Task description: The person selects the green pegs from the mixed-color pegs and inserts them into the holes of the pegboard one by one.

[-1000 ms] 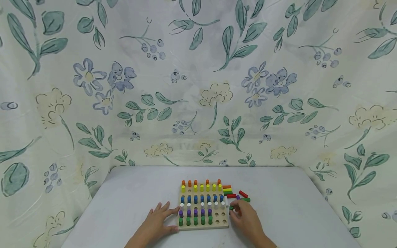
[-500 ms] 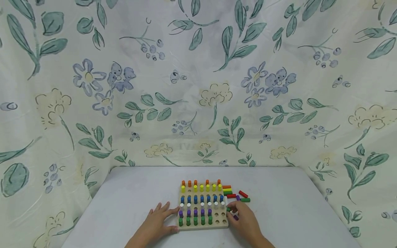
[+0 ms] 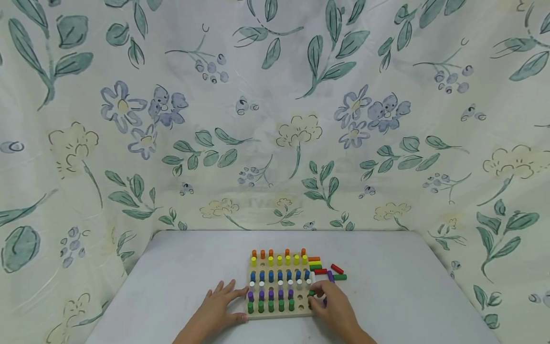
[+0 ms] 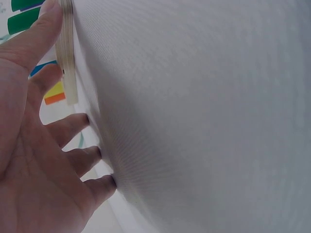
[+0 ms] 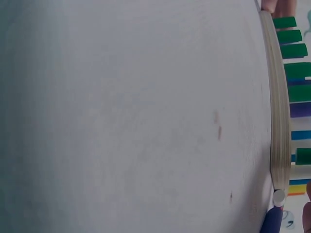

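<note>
A wooden pegboard (image 3: 281,315) lies on the table, with rows of orange, yellow, blue, white, purple and green pegs standing in it. Against its left edge rests my left hand (image 3: 216,304), thumb and index finger touching the board, the fingers spread; the left wrist view shows the hand (image 4: 41,145) beside the board's edge (image 4: 68,58). My right hand (image 3: 336,306) pinches a green peg (image 3: 311,300) over the board's right end, near the front corner holes. That peg (image 5: 303,156) looks apart from the row in the right wrist view, where little of the hand shows.
Loose pegs lie right of the board: orange (image 3: 314,259), yellow (image 3: 315,263), red (image 3: 337,269), purple (image 3: 330,276) and green (image 3: 340,277). A dark purple peg (image 5: 272,221) and a white peg (image 5: 278,198) lie by the board's right edge. A floral curtain (image 3: 275,143) hangs behind.
My right hand has brought the green peg leftward from beside the board to over its right end. The left hand has stayed in place.
</note>
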Motion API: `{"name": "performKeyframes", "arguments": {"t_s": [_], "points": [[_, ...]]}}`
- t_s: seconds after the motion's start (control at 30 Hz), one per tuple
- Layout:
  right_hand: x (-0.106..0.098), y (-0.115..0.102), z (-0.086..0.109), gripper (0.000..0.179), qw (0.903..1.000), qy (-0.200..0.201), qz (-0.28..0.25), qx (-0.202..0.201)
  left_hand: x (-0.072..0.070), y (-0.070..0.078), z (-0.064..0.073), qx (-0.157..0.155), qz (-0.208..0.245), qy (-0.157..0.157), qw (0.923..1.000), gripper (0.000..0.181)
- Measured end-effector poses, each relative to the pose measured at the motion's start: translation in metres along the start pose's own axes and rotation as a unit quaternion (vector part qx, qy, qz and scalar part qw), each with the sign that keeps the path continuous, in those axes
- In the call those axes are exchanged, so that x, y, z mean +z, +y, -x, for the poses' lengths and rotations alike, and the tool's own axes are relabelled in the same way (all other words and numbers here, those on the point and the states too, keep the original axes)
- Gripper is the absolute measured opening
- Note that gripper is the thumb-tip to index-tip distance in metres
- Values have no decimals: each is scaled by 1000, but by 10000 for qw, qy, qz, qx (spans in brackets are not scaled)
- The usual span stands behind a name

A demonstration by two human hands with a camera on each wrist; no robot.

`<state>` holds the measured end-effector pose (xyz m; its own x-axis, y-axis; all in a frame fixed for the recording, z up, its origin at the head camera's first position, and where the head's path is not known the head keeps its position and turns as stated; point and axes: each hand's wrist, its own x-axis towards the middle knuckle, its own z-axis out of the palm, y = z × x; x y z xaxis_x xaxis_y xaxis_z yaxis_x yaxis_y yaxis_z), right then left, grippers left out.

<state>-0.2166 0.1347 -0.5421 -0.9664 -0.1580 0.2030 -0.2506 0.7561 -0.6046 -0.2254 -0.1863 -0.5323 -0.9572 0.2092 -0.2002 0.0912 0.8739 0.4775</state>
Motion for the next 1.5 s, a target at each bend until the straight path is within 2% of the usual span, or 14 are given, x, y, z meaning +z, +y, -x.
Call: {"name": "performKeyframes", "arguments": {"t_s": [0.13,0.43,0.67,0.9,1.17,1.33,1.5], "points": [[0,-3,0,21,10000,-85,-42,-6,0,-1,0,14,-18,10,10000,79],[4,-5,1,19,9990,-214,-74,-382,1,-2,-1,43,4,33,10000,79],[7,-3,-1,17,9978,-392,-210,-496,1,-3,0,35,5,49,10000,79],[11,0,-1,16,9968,-318,-184,-708,2,-2,-2,-74,-50,-9,10000,79],[9,-3,-1,16,9960,-461,-152,-752,1,-1,-1,-43,0,-15,10000,78],[10,-5,-1,16,9956,-756,-48,-556,1,-2,-1,-2,5,-18,10000,77],[11,-5,-3,16,9954,-874,11,-395,0,-1,-1,10,17,-30,10000,77]]}}
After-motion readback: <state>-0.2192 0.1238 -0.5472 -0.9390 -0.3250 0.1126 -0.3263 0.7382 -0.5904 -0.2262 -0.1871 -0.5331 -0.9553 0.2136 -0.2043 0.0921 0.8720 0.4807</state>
